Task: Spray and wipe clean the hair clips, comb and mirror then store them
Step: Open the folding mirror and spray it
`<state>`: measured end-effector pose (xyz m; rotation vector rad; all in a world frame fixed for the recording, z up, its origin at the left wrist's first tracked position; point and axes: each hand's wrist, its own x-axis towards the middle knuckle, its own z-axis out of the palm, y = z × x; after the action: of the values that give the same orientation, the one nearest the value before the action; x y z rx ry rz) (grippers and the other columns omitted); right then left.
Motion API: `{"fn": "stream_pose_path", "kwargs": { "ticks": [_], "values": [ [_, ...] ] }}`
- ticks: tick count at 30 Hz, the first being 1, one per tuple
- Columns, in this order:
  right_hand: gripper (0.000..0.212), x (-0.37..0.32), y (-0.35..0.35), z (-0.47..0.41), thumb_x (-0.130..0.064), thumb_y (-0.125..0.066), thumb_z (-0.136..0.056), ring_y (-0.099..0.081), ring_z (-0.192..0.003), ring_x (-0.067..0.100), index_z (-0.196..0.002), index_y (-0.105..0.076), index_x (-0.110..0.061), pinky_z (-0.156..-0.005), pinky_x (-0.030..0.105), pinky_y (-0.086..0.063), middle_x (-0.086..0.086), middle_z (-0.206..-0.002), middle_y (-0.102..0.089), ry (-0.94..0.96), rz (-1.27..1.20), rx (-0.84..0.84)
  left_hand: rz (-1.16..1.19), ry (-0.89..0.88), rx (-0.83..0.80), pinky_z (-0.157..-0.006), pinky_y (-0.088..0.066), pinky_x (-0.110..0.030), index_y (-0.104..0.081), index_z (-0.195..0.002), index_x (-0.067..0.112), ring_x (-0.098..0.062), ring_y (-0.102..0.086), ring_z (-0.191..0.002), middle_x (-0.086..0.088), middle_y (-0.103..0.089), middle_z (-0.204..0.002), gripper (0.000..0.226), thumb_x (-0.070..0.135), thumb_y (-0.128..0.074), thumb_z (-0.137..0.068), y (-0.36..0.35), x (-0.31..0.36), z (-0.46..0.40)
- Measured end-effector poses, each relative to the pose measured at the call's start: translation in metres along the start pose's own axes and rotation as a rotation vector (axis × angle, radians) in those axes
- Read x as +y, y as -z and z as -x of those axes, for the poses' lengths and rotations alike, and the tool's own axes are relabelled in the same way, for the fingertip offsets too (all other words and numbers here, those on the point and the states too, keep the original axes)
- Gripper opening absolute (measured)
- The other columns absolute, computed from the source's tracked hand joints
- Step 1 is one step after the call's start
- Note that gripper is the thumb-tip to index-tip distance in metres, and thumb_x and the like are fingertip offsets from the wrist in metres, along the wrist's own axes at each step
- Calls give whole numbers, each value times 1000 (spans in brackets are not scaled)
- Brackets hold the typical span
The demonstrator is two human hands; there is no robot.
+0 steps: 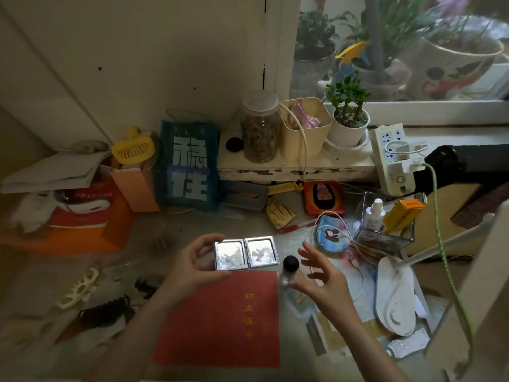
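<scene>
Two hinged panes make up the folding mirror (246, 253), and you hold it opened flat above the table, just beyond the top edge of the red booklet (225, 318). Your left hand (190, 268) grips the mirror's left pane, thumb under its near edge and fingers curled over the far corner; both panes look smeared or misted. Your right hand (322, 277) hangs just right of the mirror with its fingers spread and relaxed, holding nothing, and you can see a small clear bottle with a round black cap (289, 268) standing between that hand and the mirror's right edge, close to your thumb; whether the thumb touches it cannot be told. Left of your left forearm on the table lie a cream-coloured claw clip (80, 288), a dark braided hair clip (106, 312) nearer you, and a small black clip (147, 283) between them and your wrist. A small brown ridged thing (160, 243) lies farther back, too blurred to name. To the right, a white spray bottle (374, 216) stands upright in a clear organizer (385, 238), beside an orange box (403, 215). A white desk-lamp base (395, 299) rests on papers by your right forearm.
</scene>
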<state>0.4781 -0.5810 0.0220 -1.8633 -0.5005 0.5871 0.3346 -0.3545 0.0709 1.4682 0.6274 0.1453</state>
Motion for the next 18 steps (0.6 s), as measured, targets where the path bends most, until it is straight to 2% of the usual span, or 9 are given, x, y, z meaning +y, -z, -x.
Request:
{"fn": "stream_pose_path", "kwargs": {
  "ticks": [3,8,12,15,18],
  "values": [
    [98,-18,-9,-1,-38,-83,-58,-49,-116,-3,-142,-34,-33,-88,12,-47,-23,-132,-45,38,32,-182,-26,20,-40,-76,-57,-28,-57,-112,15,-20,-69,-98,1,-65,-114,62,-17,-75,-62,-2,-5,8],
    [93,-19,-30,4,-32,-84,-65,-46,-116,-7,-141,-30,-39,-95,12,-42,-23,-131,-42,134,203,-319,-39,93,-85,-80,-57,-34,-55,-116,15,-26,-68,-99,-6,-63,-119,65,-14,-77,-61,4,-22,27],
    [82,-15,-45,7,-29,-83,-67,-44,-106,-15,-138,-42,-26,-87,1,-34,-21,-116,-47,253,308,-388,-35,133,-43,-77,-57,-32,-55,-116,12,-24,-68,-98,-7,-64,-117,66,-15,-77,-60,12,-34,44],
    [73,-6,-63,9,-32,-84,-64,-48,-98,-7,-129,-53,-22,-83,1,-35,-15,-112,-52,286,372,-439,-82,171,-18,-77,-57,-33,-55,-117,14,-24,-69,-95,-7,-63,-117,66,-14,-78,-61,23,-49,56],
    [69,8,-88,10,-32,-83,-63,-49,-97,2,-124,-56,-19,-79,3,-34,-5,-110,-55,303,438,-488,-175,212,19,-76,-58,-32,-55,-118,18,-19,-70,-92,-2,-63,-116,67,-8,-80,-62,35,-69,68]
  ]
}}
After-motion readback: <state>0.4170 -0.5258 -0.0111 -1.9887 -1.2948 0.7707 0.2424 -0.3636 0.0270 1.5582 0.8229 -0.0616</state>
